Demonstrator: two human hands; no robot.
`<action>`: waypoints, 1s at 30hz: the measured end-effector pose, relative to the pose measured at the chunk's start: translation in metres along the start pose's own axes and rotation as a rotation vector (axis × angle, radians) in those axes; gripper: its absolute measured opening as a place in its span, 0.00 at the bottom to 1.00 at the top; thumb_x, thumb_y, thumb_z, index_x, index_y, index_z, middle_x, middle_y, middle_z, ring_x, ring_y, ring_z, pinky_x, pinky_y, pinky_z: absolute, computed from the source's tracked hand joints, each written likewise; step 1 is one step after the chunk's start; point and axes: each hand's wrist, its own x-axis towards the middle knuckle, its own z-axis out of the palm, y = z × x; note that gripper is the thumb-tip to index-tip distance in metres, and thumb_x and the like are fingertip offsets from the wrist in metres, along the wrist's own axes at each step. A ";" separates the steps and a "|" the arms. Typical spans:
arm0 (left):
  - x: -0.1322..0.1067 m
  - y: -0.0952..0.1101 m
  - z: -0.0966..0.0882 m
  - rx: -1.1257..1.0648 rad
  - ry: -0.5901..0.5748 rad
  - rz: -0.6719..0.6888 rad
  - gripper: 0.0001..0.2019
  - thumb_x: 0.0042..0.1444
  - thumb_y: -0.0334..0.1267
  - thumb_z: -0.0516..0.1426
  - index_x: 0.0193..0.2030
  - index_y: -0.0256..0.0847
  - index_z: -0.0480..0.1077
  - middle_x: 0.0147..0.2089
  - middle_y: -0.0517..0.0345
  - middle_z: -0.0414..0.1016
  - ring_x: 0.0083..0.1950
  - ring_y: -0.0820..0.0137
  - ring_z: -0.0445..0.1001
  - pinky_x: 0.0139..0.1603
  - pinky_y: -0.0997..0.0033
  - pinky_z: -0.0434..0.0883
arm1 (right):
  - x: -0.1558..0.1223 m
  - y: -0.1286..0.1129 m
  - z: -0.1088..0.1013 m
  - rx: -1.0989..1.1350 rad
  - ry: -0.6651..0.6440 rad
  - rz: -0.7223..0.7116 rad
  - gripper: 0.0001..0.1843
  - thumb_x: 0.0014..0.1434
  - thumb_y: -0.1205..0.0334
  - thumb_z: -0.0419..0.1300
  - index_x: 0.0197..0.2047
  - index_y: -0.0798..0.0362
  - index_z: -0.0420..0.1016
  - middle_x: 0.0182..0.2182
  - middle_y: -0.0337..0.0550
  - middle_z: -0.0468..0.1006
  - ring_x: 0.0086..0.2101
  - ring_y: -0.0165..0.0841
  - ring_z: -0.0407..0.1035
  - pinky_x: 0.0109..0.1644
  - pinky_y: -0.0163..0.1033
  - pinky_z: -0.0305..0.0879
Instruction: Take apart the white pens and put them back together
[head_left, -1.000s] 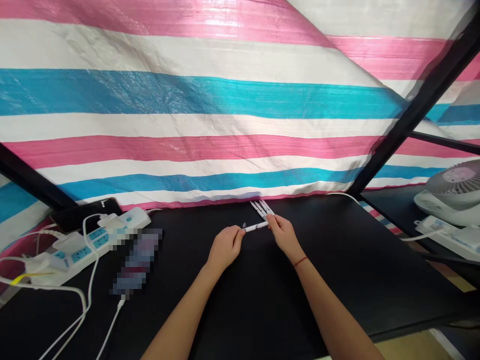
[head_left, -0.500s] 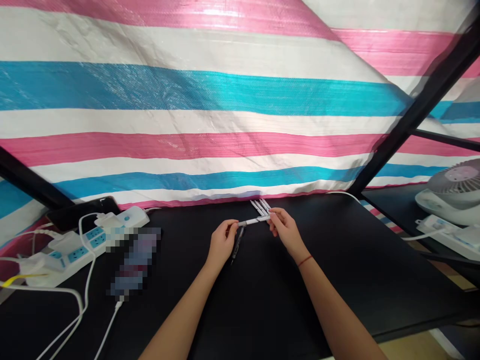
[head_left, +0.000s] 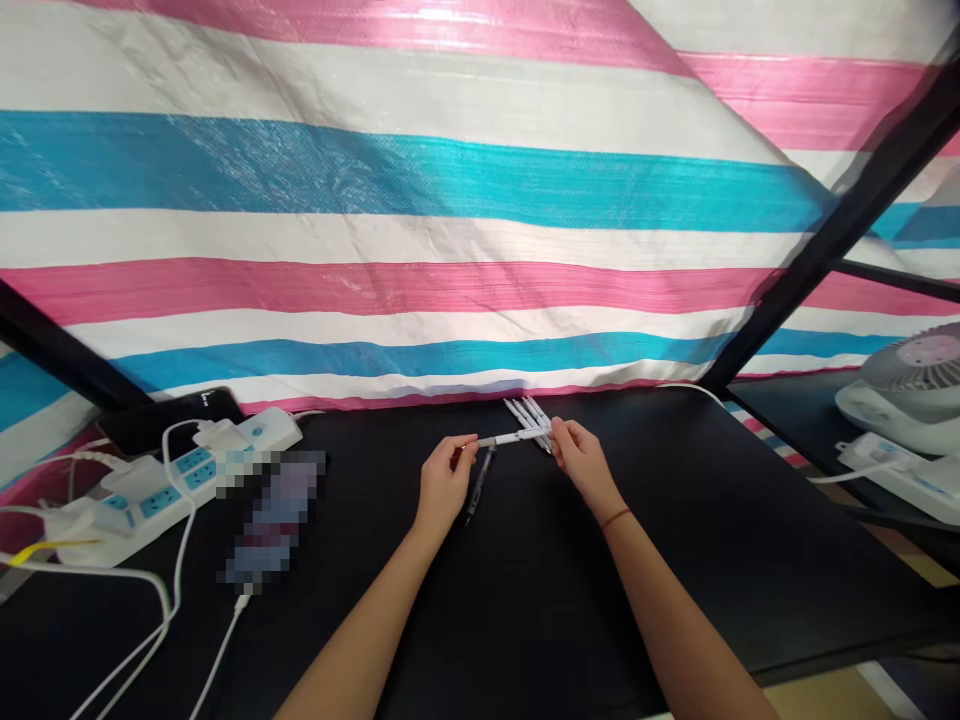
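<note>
Left hand (head_left: 447,487), fingers (head_left: 463,446) nearly closed, pinching glossy white pen (head_left: 510,438) at one end; right hand (head_left: 582,467), fingers (head_left: 559,432) pinching its other end, above small crossed stack of white pens (head_left: 529,418). Dark pen (head_left: 478,484) lying just below on black tabletop (head_left: 675,520). White power strip (head_left: 135,500) off left; woven pink-blue-white striped tarp (head_left: 420,290) beyond.
</note>
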 end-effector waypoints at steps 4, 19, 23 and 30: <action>0.001 0.000 0.000 -0.001 -0.002 0.007 0.10 0.58 0.41 0.53 0.42 0.41 0.73 0.35 0.57 0.74 0.33 0.71 0.73 0.37 0.72 0.69 | 0.002 0.002 -0.002 0.034 -0.067 -0.019 0.21 0.57 0.46 0.55 0.22 0.52 0.61 0.16 0.33 0.60 0.17 0.25 0.52 0.19 0.32 0.47; 0.000 0.005 -0.002 -0.005 -0.009 -0.018 0.11 0.58 0.43 0.53 0.41 0.41 0.73 0.34 0.56 0.75 0.33 0.69 0.73 0.36 0.71 0.69 | 0.003 0.000 -0.003 0.117 -0.048 -0.038 0.18 0.51 0.45 0.60 0.31 0.52 0.68 0.20 0.35 0.67 0.18 0.27 0.58 0.18 0.32 0.52; 0.000 0.005 -0.002 -0.018 -0.001 -0.016 0.11 0.58 0.43 0.53 0.41 0.41 0.73 0.34 0.56 0.75 0.33 0.69 0.74 0.36 0.71 0.69 | 0.003 -0.001 -0.002 0.125 -0.018 0.046 0.20 0.51 0.42 0.59 0.33 0.52 0.68 0.21 0.35 0.69 0.17 0.26 0.58 0.17 0.32 0.52; 0.000 0.006 -0.001 -0.004 -0.012 -0.010 0.11 0.58 0.42 0.53 0.41 0.41 0.73 0.35 0.56 0.74 0.33 0.70 0.73 0.36 0.72 0.69 | 0.003 0.001 -0.005 0.154 -0.087 -0.005 0.18 0.52 0.45 0.61 0.28 0.53 0.68 0.19 0.34 0.66 0.19 0.27 0.60 0.21 0.32 0.57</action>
